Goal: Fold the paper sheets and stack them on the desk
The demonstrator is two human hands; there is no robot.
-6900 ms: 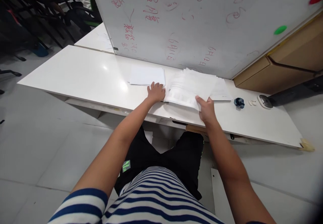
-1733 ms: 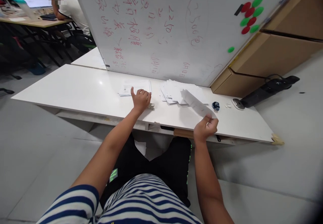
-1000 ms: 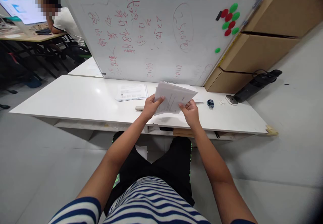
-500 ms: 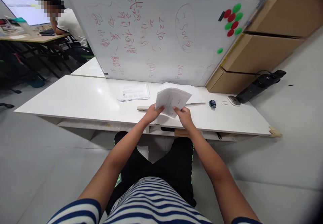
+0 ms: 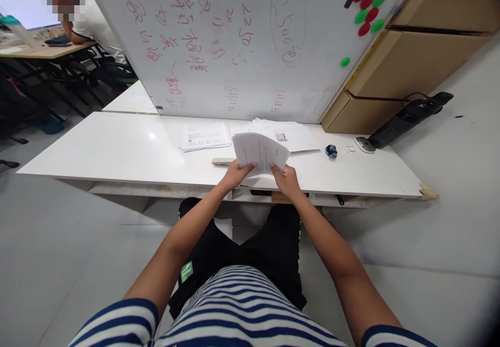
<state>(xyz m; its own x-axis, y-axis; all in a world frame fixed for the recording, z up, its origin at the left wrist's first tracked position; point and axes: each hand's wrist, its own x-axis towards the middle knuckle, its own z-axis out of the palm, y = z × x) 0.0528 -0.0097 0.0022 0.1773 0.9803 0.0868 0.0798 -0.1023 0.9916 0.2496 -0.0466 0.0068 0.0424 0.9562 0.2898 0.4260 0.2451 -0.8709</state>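
Note:
Printed paper sheets [image 5: 261, 149] are held up just above the desk's front edge, bowed between my two hands. My left hand [image 5: 237, 174] grips their lower left edge, its thumb lying on the print. On the lower right edge my right hand [image 5: 286, 178] is closed, thumb on the front; the fingers of both hands are mostly hidden behind. A beige stapler-like bar [image 5: 222, 162] lies on the desk beside my left hand, partly covered. Behind the held sheets rests a loose pile of papers [image 5: 299, 137]. Another stack of printed papers [image 5: 206, 136] lies to the left.
A whiteboard [image 5: 250, 76] with red writing stands along the back of the white desk [image 5: 97, 149]. Cardboard boxes [image 5: 425, 65], a black bottle [image 5: 410, 120], a white round-ended object [image 5: 364, 145] and a small dark blue item [image 5: 331, 151] are at right. A person [image 5: 97, 24] sits far left.
The held sheets have turned more upright and shifted slightly left, uncovering a printed square on the pile behind. Both hands keep their grip. The view has tilted down a little.

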